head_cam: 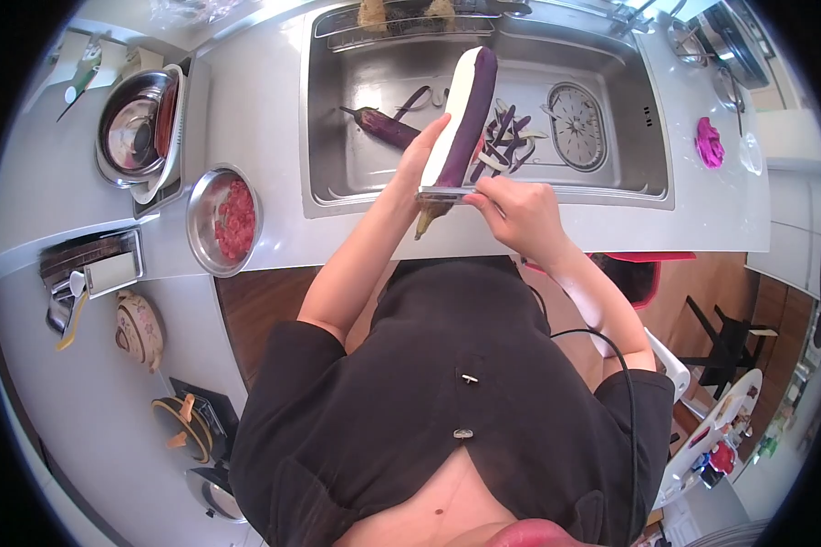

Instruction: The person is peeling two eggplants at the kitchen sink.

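Observation:
A long purple eggplant (474,130) rests in my left hand (424,154) above the front part of the sink, its stem end towards me. One side is peeled to white flesh. My right hand (523,212) grips a metal peeler (443,194), whose blade lies across the eggplant close to the stem. Strips of peel (510,133) are heaped on the basin floor beyond my right hand. A second, unpeeled eggplant (382,128) lies in the sink (397,174) at the left, partly hidden behind my left hand.
A steel bowl of raw ground meat (236,219) stands on the counter left of the sink. Farther left are nested basins (133,130). A drain cover (577,126) fills the basin's right part, and a pink cloth (709,142) lies on the right counter. A wire rack (410,27) spans the back.

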`<state>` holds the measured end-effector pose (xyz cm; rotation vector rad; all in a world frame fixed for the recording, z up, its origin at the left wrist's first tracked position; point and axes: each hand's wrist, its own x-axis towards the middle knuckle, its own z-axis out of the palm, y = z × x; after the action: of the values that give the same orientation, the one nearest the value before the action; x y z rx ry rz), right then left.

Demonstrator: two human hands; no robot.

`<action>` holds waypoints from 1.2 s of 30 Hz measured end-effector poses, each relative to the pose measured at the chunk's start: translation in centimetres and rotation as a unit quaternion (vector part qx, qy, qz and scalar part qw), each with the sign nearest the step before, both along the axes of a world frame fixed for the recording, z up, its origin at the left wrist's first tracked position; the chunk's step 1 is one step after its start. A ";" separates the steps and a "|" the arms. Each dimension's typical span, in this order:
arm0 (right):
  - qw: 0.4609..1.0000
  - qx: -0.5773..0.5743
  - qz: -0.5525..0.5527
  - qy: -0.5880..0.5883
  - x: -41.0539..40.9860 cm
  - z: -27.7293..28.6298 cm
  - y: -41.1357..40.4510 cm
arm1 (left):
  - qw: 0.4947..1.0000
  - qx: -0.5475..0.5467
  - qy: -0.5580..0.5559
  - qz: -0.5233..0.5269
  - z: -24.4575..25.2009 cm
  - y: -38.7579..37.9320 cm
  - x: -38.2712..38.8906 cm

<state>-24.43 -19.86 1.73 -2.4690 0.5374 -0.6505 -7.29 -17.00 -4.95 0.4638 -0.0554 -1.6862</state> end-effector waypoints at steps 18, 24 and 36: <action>0.973 0.040 -0.186 0.131 -0.7 -3.3 -8.6 | 0.993 0.115 -0.013 -0.022 -2.3 1.4 0.9; 0.995 0.089 0.016 0.047 -0.9 -1.7 -0.4 | 0.989 0.117 -0.087 -0.028 -1.6 -0.1 0.7; 0.882 -0.002 -0.352 0.314 -2.8 -10.4 -16.6 | 0.981 0.170 -0.075 -0.062 1.2 2.0 -1.4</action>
<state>-27.26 -36.51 -8.68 -2.4205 1.7278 -0.0543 -8.69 -14.99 -3.73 0.8600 0.0984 -1.7871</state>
